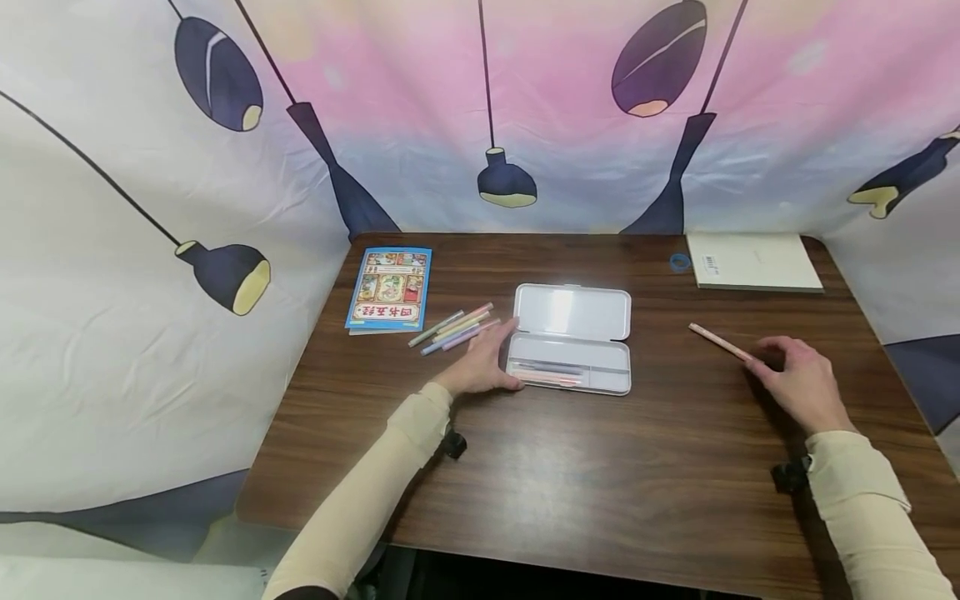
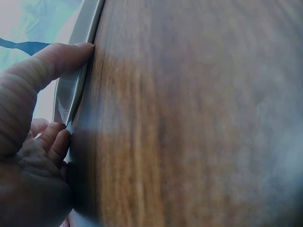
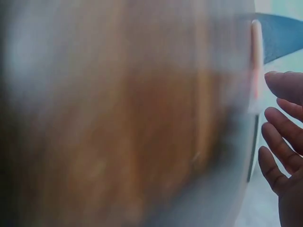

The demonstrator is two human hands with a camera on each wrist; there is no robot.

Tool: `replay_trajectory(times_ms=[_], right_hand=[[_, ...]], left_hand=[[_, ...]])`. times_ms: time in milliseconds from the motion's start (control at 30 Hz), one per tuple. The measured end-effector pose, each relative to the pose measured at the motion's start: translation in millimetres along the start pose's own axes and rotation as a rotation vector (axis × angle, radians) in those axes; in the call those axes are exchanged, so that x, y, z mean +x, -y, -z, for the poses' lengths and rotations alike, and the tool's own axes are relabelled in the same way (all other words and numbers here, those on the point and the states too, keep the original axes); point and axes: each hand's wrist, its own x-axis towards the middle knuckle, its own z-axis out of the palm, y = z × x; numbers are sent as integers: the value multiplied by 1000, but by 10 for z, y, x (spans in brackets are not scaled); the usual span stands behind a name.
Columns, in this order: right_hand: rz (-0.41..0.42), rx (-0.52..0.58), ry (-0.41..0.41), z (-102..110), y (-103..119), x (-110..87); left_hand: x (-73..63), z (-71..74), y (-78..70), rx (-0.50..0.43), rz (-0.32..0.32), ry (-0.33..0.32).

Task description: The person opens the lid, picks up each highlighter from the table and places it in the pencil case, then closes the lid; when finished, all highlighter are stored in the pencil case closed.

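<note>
In the head view, my left hand [image 1: 478,365] grips the left end of a white pencil case [image 1: 611,381]. Its thumb [image 2: 71,56] presses the long side of the case, while the other fingers curl at the case's end. The lid stands open toward the back, and several slim pens [image 1: 551,377] lie inside the tray. Far to the right, a single pale pink pen [image 1: 718,341] lies slanted on the table. My right hand [image 1: 804,385] has its fingertips right at the near end of that pen; its fingers look relaxed and spread in the right wrist view.
Several pastel pens [image 1: 457,327] lie in a loose bunch left of the case. Behind them is a blue-bordered booklet [image 1: 390,287]. A pale book [image 1: 757,262] lies at the back right of the wooden table [image 1: 540,492], beside a blue ring [image 1: 679,262].
</note>
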Motion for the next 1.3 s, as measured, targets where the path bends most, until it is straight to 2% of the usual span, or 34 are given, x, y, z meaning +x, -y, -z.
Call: replay_trajectory(times_ms=[167,700,1300], right_hand=[[-33,12,25,16,-71,-43],[-25,-2,71,-28,-94,0],[23,10,32,-116,-14,57]], left_hand=[[-3,16,-8,-4,4,9],[3,2,2,-9,-2,6],[19,-8,16,7,-6,-3]])
